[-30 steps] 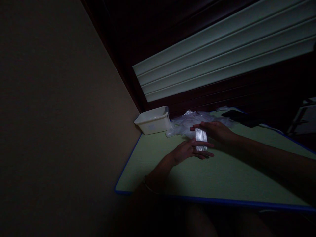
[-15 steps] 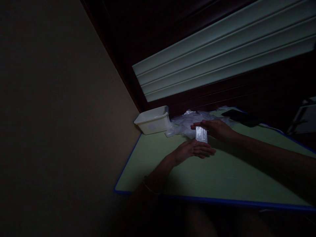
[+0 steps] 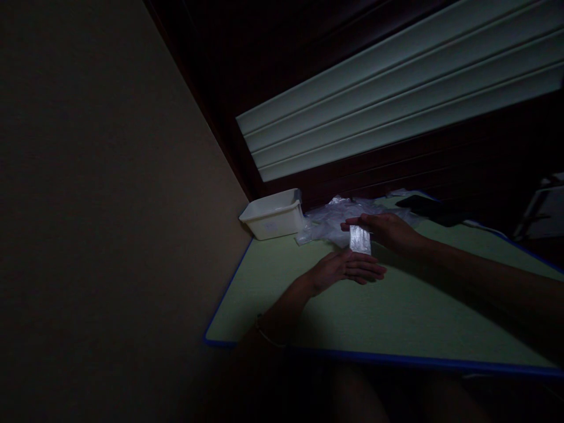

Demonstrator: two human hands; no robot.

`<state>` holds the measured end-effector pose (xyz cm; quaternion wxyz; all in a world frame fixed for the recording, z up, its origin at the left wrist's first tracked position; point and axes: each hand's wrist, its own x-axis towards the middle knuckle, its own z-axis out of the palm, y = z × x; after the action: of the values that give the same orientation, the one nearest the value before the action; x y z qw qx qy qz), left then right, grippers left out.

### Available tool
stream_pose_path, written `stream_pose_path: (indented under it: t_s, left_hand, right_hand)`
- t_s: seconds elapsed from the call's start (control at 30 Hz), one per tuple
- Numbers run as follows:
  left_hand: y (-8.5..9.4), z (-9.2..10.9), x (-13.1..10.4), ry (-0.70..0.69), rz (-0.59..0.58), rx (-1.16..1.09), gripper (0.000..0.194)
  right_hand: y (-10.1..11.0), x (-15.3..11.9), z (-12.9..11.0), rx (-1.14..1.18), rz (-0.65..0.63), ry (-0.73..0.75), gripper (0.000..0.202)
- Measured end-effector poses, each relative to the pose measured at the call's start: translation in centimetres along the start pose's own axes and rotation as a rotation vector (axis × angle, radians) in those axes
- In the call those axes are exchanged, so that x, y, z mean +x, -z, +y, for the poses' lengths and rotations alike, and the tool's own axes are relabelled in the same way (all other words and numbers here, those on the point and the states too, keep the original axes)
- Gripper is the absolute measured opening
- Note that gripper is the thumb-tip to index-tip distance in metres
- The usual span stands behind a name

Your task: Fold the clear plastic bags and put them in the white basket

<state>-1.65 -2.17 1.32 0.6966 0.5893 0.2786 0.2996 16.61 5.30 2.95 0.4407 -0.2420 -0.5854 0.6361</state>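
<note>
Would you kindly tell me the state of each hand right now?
Left hand: fingers straight, holding the silvery packet at its near end.
Right hand: holding the silvery packet at its far end.

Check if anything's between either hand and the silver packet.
Nothing visible. The left hand is at the near end of the silver packet, the right hand at its far end. The crumpled clear plastic lies beyond, toward the table's back, not in between.

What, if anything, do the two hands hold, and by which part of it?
A shiny silver packet, by its two ends: left hand over the near end, right hand at the far end.
</note>
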Motion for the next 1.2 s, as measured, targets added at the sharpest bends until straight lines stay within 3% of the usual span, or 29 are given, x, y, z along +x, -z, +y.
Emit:
stream_pose_path:
  t_s: [0.33,0.53,0.9,1.2]
  left_hand:
    - [-0.06,0.17,-0.03,0.006,-0.011,0.043,0.064]
    - [-0.40,0.59,-0.32,-0.050,0.051,0.071,0.070]
    - [0.28,0.45,-0.58,-0.162,0.035,0.048,0.072]
    - [-0.32,0.78,-0.30,-0.181,0.043,0.025,0.073]
  right_hand:
    - [0.25,0.26,-0.16,0.007,0.092,0.019,0.028]
    - [0.48,0.29,-0.09,-0.018,0.085,0.021,0.031]
    - [0.50,0.43,-0.74,0.127,0.152,0.055,0.024]
    - [-0.45,-0.15,-0.11,0.088,-0.022,-0.086,0.030]
